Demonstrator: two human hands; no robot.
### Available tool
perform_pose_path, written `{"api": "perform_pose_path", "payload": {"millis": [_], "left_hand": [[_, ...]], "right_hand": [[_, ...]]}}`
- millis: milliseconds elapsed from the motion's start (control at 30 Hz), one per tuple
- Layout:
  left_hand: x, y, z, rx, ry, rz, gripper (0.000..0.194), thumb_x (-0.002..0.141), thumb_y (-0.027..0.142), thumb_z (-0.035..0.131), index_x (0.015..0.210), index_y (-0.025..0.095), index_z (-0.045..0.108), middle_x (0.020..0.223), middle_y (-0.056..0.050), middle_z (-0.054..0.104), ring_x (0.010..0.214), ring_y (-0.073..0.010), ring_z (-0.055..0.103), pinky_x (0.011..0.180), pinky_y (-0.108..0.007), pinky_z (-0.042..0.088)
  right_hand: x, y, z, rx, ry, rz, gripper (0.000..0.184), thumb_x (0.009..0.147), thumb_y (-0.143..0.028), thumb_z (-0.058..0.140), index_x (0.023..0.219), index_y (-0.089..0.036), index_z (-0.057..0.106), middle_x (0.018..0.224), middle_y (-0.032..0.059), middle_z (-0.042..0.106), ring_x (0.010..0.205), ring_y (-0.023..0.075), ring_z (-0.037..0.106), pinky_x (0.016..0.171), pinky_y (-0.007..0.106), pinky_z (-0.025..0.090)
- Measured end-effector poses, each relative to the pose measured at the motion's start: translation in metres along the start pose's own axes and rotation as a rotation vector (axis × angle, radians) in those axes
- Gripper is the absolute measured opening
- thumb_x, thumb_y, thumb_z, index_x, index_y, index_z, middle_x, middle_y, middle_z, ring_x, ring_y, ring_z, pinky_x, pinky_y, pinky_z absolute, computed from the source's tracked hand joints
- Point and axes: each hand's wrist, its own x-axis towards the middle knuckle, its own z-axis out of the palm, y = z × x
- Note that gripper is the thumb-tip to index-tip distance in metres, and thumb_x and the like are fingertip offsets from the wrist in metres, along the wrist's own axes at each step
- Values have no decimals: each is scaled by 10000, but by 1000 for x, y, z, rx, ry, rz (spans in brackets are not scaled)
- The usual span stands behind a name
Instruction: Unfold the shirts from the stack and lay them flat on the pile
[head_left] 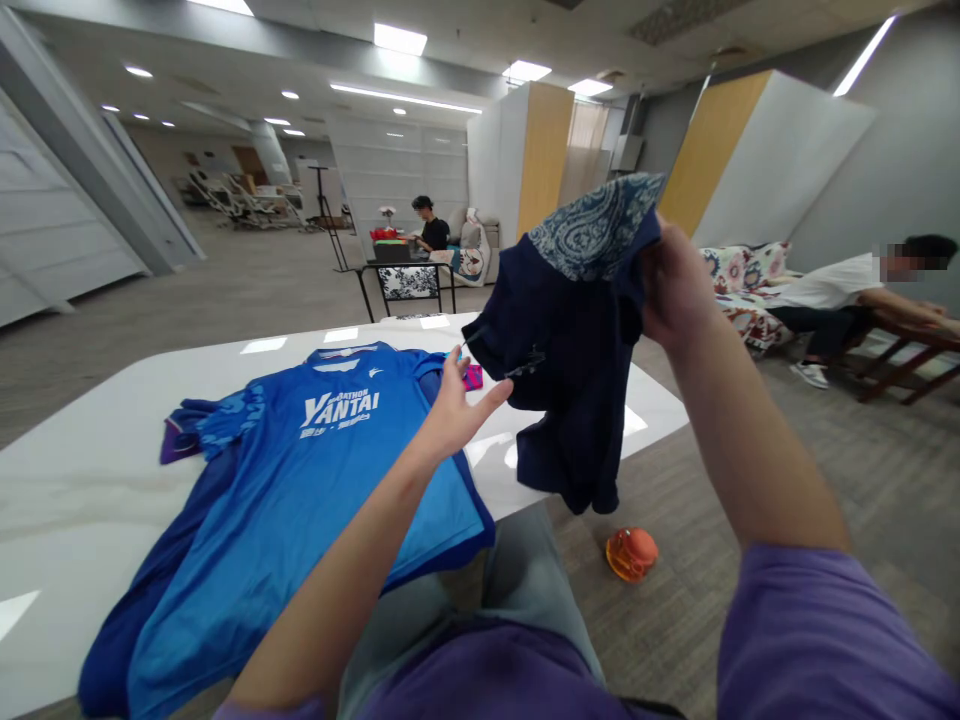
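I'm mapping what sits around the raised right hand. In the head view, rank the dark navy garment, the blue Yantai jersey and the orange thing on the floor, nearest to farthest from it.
1. Dark navy garment: gripped by the right hand, hanging over the table edge.
2. Blue Yantai jersey: flat on the white table, to the left.
3. Orange thing: on the floor, below.

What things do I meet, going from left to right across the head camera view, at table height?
Blue jersey → left hand → dark navy garment → right hand, gripping that garment → seated person in a white shirt.
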Motion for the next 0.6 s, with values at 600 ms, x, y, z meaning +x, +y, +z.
{"api": "perform_pose_path", "payload": {"millis": [600], "left_hand": [[16, -38, 41, -570, -39, -75, 819, 585, 498, 1099, 1214, 195, 672, 1313, -142, 731, 1284, -286, 696, 1093, -392, 561]], "right_hand": [[54, -109, 85, 56, -212, -69, 605, 1139, -317, 253, 952, -323, 829, 1028, -136, 857, 1585, 273, 567, 1213, 381, 590]]}}
